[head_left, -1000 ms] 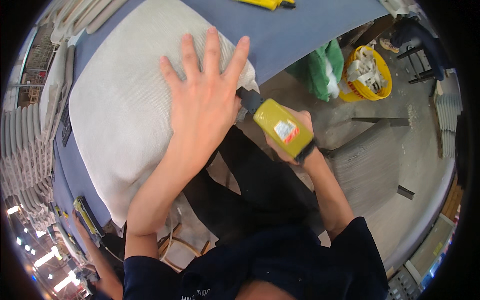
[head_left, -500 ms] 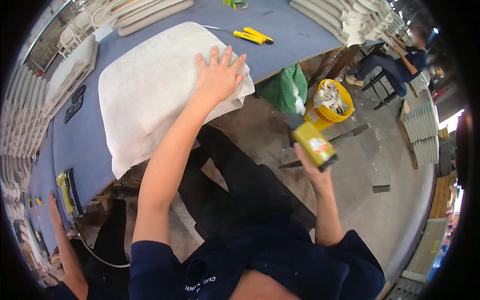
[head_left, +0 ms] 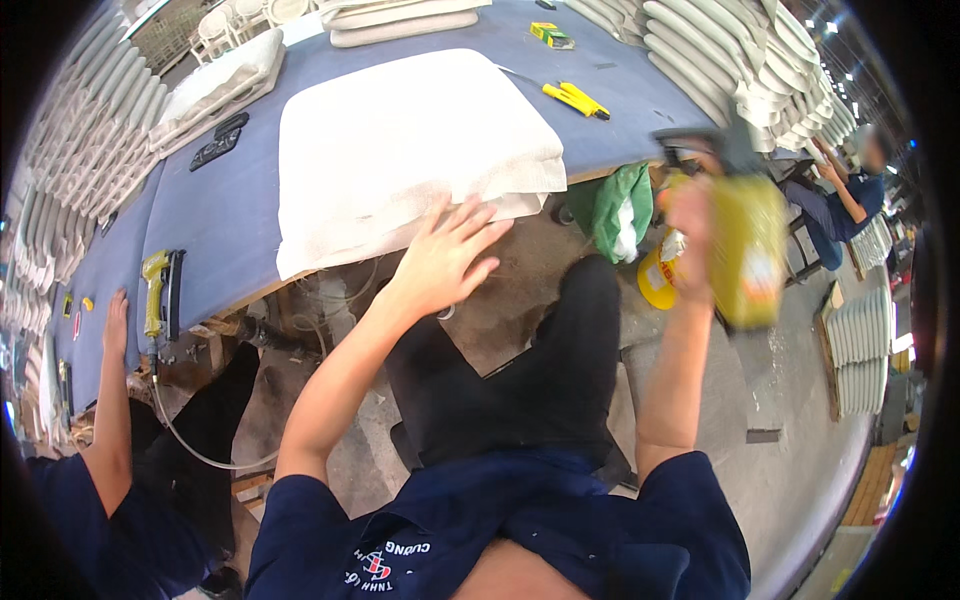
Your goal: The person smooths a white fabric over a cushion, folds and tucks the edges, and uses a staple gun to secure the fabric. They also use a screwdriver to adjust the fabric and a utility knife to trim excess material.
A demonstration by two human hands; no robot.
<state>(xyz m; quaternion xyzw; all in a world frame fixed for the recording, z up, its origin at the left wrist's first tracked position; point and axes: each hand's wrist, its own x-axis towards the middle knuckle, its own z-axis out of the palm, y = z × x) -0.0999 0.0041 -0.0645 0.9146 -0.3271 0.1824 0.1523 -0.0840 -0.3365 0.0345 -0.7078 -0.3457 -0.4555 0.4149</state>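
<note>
A seat pad covered in white fabric (head_left: 415, 150) lies on the blue-topped table, its loose cloth edge hanging over the front. My left hand (head_left: 450, 255) is open, fingers spread, at that near edge; whether the fingertips press on the cloth I cannot tell. In my right hand (head_left: 690, 235) is a yellow-green and black staple gun (head_left: 752, 245), smeared by motion, held raised to the right of the table. Another staple gun (head_left: 158, 295), with a hose, rests at the table's left front edge. Yellow-handled tools (head_left: 577, 99) lie beyond the pad's right corner.
Stacked pads (head_left: 690, 60) stand at the back right, with more stacks (head_left: 90, 130) along the left. A green bag (head_left: 618, 215) and a yellow bucket (head_left: 655, 280) are under the right end. A co-worker's hand (head_left: 116, 320) rests on the table at left; another person (head_left: 850, 200) sits far right.
My left hand has slid from the top of the pad back to its near edge. My right hand has lifted the staple gun up and to the right. The view has shifted too.
</note>
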